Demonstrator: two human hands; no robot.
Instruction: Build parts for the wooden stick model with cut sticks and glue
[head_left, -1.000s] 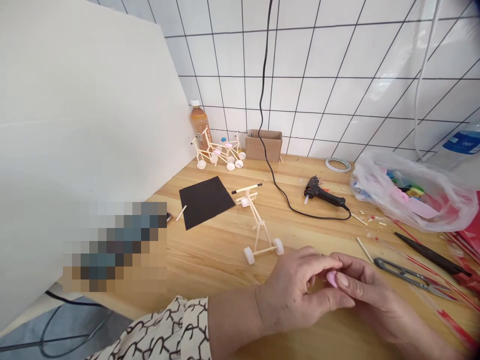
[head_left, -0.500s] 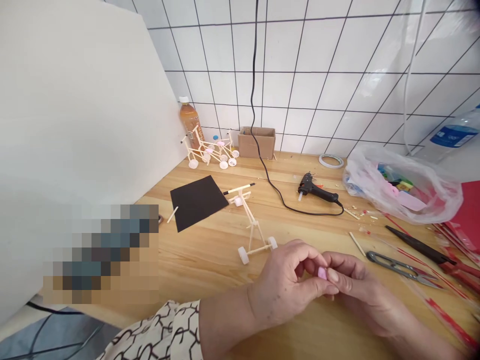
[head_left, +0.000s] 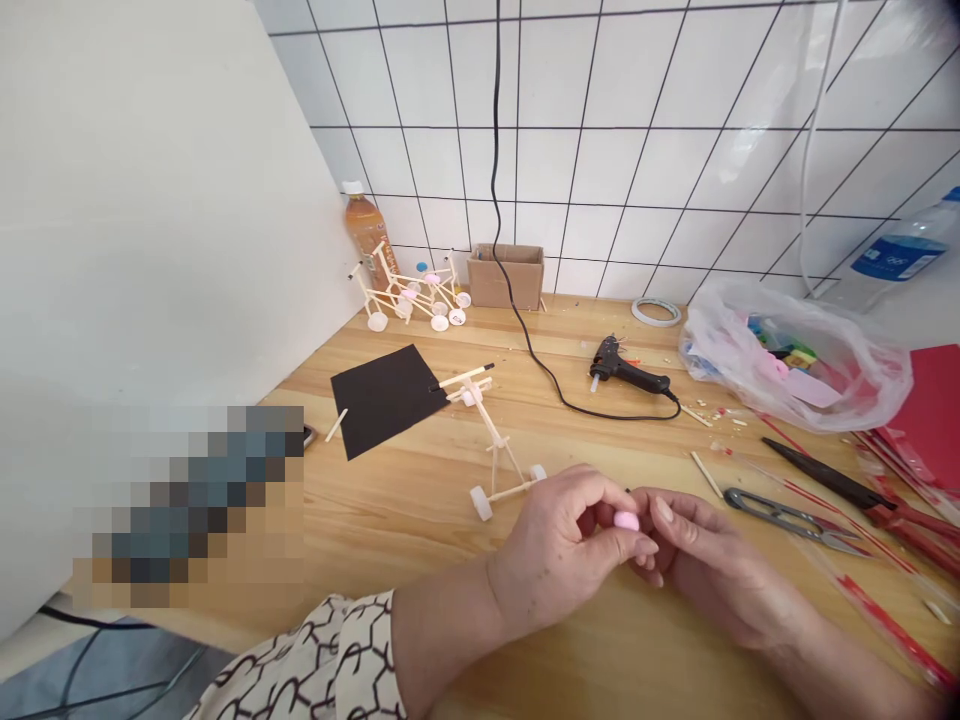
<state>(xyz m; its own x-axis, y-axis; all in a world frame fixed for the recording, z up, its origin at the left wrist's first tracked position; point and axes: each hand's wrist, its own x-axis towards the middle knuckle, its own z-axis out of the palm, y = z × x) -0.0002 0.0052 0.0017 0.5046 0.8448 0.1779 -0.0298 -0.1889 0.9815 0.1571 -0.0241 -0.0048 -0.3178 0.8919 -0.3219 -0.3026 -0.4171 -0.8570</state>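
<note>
Thumb and fingers of the left hand (head_left: 559, 560) pinch a small pink piece (head_left: 626, 521) in the head view, holding it above the wooden tabletop (head_left: 375, 535), to the right of a little stick frame (head_left: 493, 436) with white wheels. The right hand (head_left: 701, 560) sits just beside it, fingers loosely curled, thumb raised and apart from the piece; some of its fingertips go behind the left thumb, so from where I stand I can't tell whether they grip anything. Half a second ago that right thumb was up against the pink piece; now it has come away and more of the pink shows. To my eye, that leaves the visible hold to the left hand alone, with the right thumb no longer helping. The stick frame hasn't shifted against the black sheet (head_left: 382, 400): its crossbar end overlaps the sheet's edge, and one wheel is partly behind the left hand. A black glue gun (head_left: 631, 374) lies farther back, metal snips (head_left: 780, 515) lie near the right hand, and similar small stick models (head_left: 412, 293) stand by the bottle (head_left: 366, 230) at the wall.
</note>
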